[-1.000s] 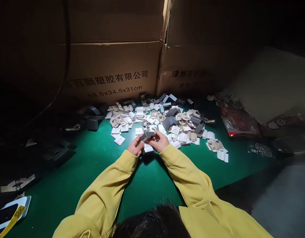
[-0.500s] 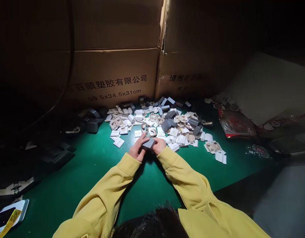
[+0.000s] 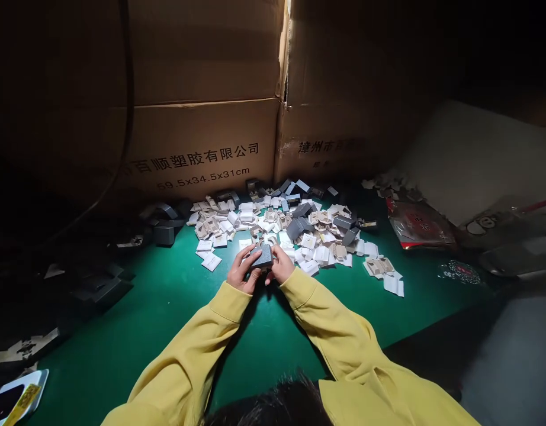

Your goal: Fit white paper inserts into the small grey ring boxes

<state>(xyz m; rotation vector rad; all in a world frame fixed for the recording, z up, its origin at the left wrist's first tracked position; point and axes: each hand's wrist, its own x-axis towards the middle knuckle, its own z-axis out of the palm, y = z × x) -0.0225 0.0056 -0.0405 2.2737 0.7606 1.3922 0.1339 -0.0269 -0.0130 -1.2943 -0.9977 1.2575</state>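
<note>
Both of my hands grip one small grey box [image 3: 262, 255] just above the green table [image 3: 175, 302]. My left hand [image 3: 240, 272] clasps its left side, fingers curled along the top edge. My right hand [image 3: 282, 266] pinches its right side. Yellow sleeves cover both arms. Right behind the box lies a heap of small white and beige cardboard pieces [image 3: 273, 228] mixed with more grey boxes [image 3: 297, 226].
Two big cardboard cartons [image 3: 202, 136] stand as a wall behind the heap. Dark grey boxes [image 3: 164, 228] lie in shadow at the left. A red foil bag [image 3: 417, 225] sits at the right. A phone-like device [image 3: 13, 399] lies at the bottom left corner.
The grey box went from held edge-on near the heap to turned flat between both hands, a little closer to me. The head camera tilted slightly.
</note>
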